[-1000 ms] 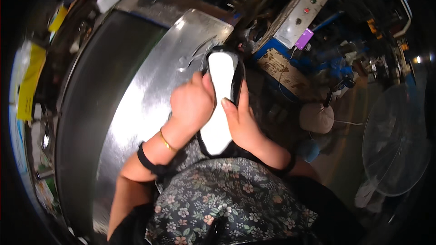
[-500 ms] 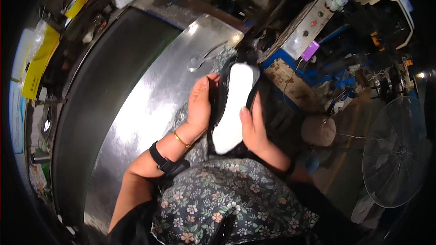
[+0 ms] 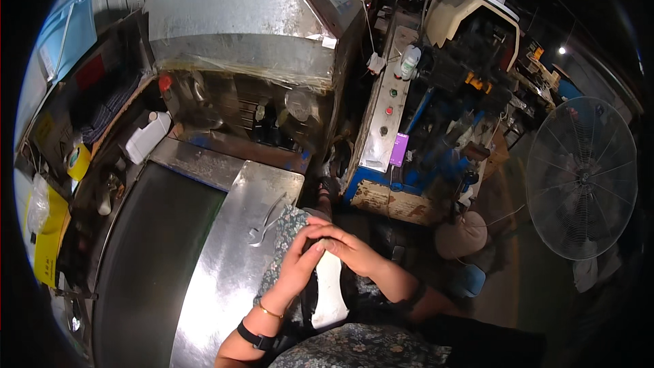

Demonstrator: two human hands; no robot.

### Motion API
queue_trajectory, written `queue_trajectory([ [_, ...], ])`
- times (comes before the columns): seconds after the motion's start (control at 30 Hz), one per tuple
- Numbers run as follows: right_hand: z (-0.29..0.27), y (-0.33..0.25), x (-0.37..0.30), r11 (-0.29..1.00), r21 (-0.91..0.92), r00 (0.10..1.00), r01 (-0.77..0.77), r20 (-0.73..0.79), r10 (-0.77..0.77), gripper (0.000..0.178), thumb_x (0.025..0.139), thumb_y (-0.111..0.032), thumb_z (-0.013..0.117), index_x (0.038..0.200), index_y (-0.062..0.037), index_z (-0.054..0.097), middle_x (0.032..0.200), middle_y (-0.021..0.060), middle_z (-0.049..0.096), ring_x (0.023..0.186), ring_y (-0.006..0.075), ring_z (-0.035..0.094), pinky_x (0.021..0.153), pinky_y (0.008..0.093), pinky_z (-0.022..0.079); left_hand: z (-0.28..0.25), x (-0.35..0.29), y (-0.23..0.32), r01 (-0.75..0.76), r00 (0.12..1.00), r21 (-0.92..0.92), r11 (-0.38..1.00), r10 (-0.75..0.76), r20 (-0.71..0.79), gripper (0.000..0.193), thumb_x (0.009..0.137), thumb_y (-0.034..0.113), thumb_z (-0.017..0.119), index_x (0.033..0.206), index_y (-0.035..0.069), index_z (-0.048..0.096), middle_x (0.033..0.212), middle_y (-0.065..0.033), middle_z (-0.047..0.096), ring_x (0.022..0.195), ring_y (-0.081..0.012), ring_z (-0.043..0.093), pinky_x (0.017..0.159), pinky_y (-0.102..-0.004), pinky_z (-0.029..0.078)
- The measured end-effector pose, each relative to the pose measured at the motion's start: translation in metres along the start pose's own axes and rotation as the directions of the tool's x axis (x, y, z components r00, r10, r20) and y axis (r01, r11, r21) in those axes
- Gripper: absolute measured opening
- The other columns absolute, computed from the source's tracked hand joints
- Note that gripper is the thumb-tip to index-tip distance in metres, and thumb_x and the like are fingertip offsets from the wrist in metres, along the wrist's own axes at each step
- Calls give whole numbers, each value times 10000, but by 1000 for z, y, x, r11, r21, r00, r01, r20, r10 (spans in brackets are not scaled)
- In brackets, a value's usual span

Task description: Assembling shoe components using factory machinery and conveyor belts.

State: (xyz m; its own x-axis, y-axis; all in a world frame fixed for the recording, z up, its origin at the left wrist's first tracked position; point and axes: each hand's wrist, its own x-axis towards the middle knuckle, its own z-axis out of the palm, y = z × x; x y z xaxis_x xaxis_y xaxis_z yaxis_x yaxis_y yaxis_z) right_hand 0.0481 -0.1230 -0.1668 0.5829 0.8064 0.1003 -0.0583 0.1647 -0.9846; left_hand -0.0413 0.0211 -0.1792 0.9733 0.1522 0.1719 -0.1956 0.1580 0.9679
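A shoe piece rests over my lap, its white sole-shaped face up and its sides dark. My left hand and my right hand meet at its far end, thumbs near each other. The fingers of both are bent over that end and cover it. Whether the fingers work on some small part there is hidden. To the left, a pair of metal pincers or scissors lies on the shiny metal tabletop, beside flowered cloth.
A dark conveyor belt runs left of the metal top, toward a metal-hooded machine. A control panel with buttons stands ahead on the right. Farther right are a large round fan, a stool and a white jug far left.
My view has tilted up to take in more of the machines. Both hands have moved from the sides of the shoe piece to its far end and come together.
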Motion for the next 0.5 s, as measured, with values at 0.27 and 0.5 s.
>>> queue_trajectory([
  [0.27, -3, -1, 11, 983, -157, 995, 90, 61, -81, 321, 1060, -180, 406, 1294, -14, 550, 1403, 112, 493, 1379, 225, 386, 1157, 350, 262, -7, 10, -4, -77, 997, -31, 997, 78, 29, 433, 935, 129, 646, 1327, 15, 498, 1365, -110, 488, 1296, -220, 458, 1114, -340, 325],
  [0.5, 19, -3, -8, 858, -493, 981, 142, -48, -190, 398, 1024, -86, 420, 1413, -1, 442, 1470, 133, 447, 1414, 227, 364, 1161, 366, 283, -3, -1, 6, -35, 992, 134, 990, 51, -114, 354, 944, 85, 603, 1283, 23, 520, 1266, -91, 565, 1224, -190, 519, 1057, -305, 380],
])
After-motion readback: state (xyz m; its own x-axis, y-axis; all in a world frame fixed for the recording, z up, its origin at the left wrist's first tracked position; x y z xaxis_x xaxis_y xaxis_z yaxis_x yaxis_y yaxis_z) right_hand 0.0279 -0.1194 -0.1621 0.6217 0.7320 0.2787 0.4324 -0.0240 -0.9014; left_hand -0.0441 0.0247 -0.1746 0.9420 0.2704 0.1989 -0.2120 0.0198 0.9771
